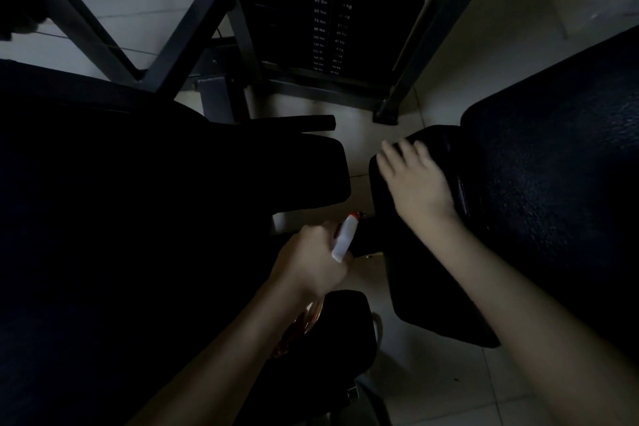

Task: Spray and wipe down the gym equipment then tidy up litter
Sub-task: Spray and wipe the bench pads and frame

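Wiping step probably: your right hand (pixel 415 180) lies flat on the black pad (pixel 432 273), left hand (pixel 311 261) grips the spray bottle (pixel 343 240), next sweep wants even pressure.

Light is very dim: the left pad (pixel 138 201), left of the left hand (pixel 311 259), sinks into flat shadow without detail, while the pale floor (pixel 432 387) below the hands and the white head of the bottle (pixel 344 239) in the left hand catch what light there is. The right hand (pixel 415 180) is soft at its fingertips, and the right pad (pixel 553 183) beyond it shows a faint grainy sheen. Above the hands the numbers on the stack (pixel 328 10) blur downward and the frame bars (pixel 446 21) splay toward the corners.
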A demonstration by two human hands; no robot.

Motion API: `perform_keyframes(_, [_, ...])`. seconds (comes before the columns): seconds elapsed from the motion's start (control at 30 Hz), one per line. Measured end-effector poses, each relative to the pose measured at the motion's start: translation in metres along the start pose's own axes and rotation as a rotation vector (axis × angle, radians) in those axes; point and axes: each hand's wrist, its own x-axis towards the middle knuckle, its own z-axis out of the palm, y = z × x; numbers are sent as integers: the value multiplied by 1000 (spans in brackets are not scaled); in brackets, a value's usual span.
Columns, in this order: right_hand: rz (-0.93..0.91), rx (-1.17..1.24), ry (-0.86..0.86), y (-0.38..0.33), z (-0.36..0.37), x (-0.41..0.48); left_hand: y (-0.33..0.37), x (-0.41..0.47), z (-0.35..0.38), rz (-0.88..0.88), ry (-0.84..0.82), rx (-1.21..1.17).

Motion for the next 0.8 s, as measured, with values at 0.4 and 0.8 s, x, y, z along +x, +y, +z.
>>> perform_keyframes(0.4, [131, 5, 150, 19, 18, -29, 0, 0, -10, -103, -26, -119])
perform_keyframes(0.8, [-102, 113, -100, -36, 22, 36, -4, 7, -14, -14, -3, -155])
